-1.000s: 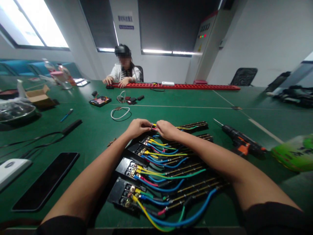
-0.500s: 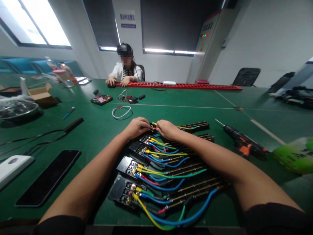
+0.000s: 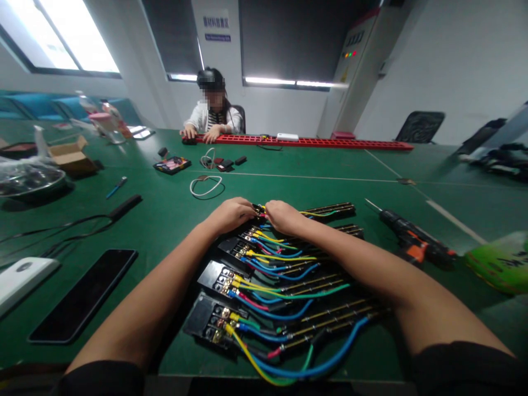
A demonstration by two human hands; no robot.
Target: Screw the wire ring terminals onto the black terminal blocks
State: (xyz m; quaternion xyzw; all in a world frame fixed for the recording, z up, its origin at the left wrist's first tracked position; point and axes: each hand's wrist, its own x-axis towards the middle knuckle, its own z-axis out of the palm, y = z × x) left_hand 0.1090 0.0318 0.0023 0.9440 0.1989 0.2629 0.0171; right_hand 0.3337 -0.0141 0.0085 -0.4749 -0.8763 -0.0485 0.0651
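Note:
My left hand has its fingers curled at the farthest black terminal block, its fingertips on the near end. Right beside it my right hand is closed in a pinch around a wire end at the same block; the fingers cover most of it. A yellow-green wire runs out past my right hand along that unit's brass-striped bar. Nearer to me several like units lie in a row, with a large terminal block at the front. Blue wires, yellow, red and green ones come off their screws.
A power drill lies right, beside a green bag. At left are a phone, a white device and a black cable. Across the table a person sits behind a long red slotted rail.
Both hands stay at the farthest terminal block with almost the same grip. The view has shifted slightly; the wired units lie as before.

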